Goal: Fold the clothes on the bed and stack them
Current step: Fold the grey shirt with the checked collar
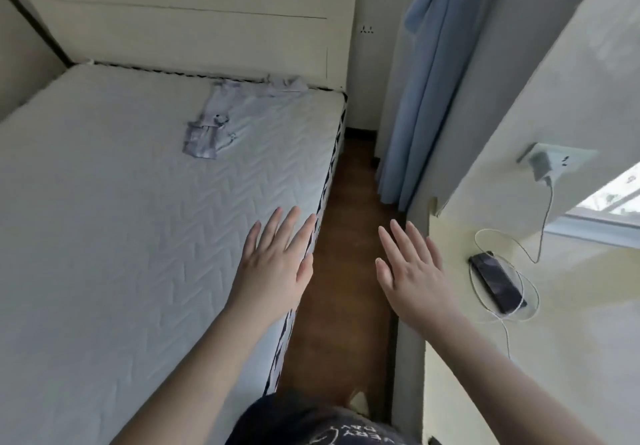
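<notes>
One garment (225,112) (pale, crumpled) on one bed (104,219), one phone (497,282), one charger (540,165), one curtain (426,81).

Both hands out flat, holding nothing: left hand (277,257) over the bed (104,236) edge, right hand (412,268) beside the bed, above the floor (349,236). Pale garment (235,112) lies spread on the bed, near its headboard (194,18).
</notes>
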Available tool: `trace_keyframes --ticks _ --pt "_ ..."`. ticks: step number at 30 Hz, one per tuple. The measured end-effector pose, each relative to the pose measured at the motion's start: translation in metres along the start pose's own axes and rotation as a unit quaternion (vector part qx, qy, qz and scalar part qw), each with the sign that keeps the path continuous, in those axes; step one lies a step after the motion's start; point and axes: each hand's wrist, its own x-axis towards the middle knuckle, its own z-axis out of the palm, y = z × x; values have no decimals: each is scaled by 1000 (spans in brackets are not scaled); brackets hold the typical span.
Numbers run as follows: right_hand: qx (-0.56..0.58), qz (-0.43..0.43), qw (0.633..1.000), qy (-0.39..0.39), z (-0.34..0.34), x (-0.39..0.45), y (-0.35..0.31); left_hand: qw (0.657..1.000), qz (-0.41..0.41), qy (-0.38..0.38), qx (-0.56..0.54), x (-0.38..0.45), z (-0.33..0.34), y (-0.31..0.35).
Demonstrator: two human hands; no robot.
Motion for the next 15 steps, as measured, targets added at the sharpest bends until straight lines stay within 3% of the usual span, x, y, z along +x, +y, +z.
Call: trace_keyframes --ticks 7,15 --pt "9 -47 999 1 9 105 -7 995 -85 -42 11 63 17 -51" --pt "-27 -101 994 -15 17 236 -40 988 -149 -25 -13 157 39 -128"
